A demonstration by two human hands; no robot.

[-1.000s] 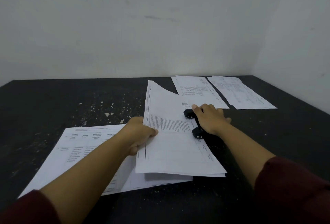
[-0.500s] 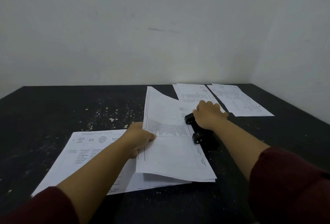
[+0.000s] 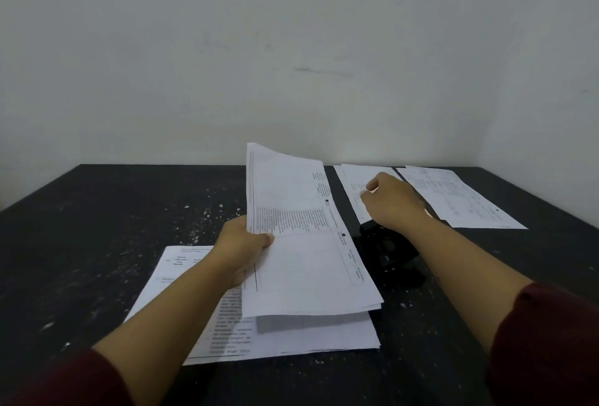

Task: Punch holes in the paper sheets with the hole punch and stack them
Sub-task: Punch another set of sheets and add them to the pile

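Note:
My left hand (image 3: pixel 240 243) grips a thin bundle of printed sheets (image 3: pixel 301 263) by its left edge and holds it tilted above the table. Two punched holes show along the bundle's right margin. The black hole punch (image 3: pixel 389 253) sits on the dark table just right of the bundle, apart from it. My right hand (image 3: pixel 392 201) hovers over the punch's far end with its fingers curled in and nothing in them. A flat stack of printed sheets (image 3: pixel 291 334) lies under the lifted bundle.
Two more printed sheets lie at the back right, one (image 3: pixel 353 185) partly behind my right hand and one (image 3: pixel 460 201) beside it. The black table (image 3: pixel 113 211) is speckled with white paper bits. A pale wall stands behind and to the right.
My right hand has lifted off the hole punch. My left hand has pulled the bundle out of the punch and raised it, and the punched holes now show.

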